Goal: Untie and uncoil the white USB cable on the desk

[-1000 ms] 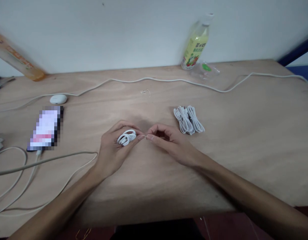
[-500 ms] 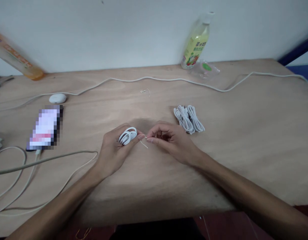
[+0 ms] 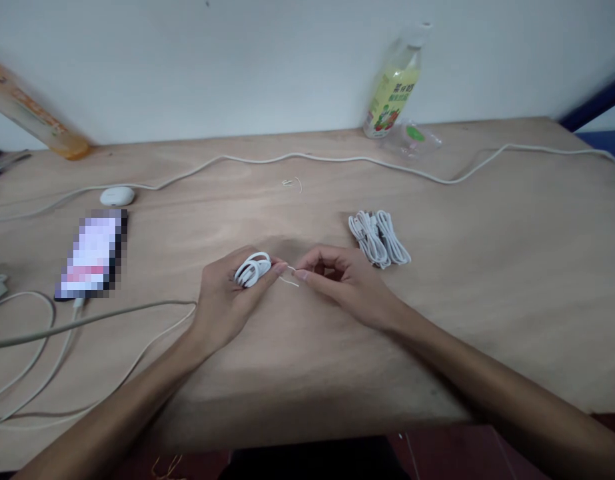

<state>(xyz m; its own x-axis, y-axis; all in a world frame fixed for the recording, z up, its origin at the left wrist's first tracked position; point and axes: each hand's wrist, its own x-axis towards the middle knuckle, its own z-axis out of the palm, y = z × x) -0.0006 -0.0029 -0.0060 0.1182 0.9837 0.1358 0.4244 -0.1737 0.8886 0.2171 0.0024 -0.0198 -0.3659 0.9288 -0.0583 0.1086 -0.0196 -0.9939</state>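
My left hand [image 3: 227,293] is closed around a coiled white cable [image 3: 253,269], whose loops stick up between thumb and fingers. A thin white twist tie [image 3: 291,284] comes out at my left thumb tip, one end hanging free. My right hand [image 3: 347,280] pinches the tie's other end between thumb and index finger, just right of the left fingertips. Beyond the right hand lie coiled white cables [image 3: 380,239] in bundles on the wooden table [image 3: 307,373]. Some short white ties [image 3: 292,183] rest further back.
At left are a phone [image 3: 91,257] with a cable plugged in, a white earbud case [image 3: 117,195] and loose cables. A long white cable [image 3: 332,158] crosses the back. An orange bottle [image 3: 37,117], a yellow-green bottle [image 3: 394,93] and clear plastic packaging [image 3: 412,141] stand near the wall.
My right hand has drawn slightly right, and more of the twist tie shows between the two hands. The tie's loose end has swung up a little.
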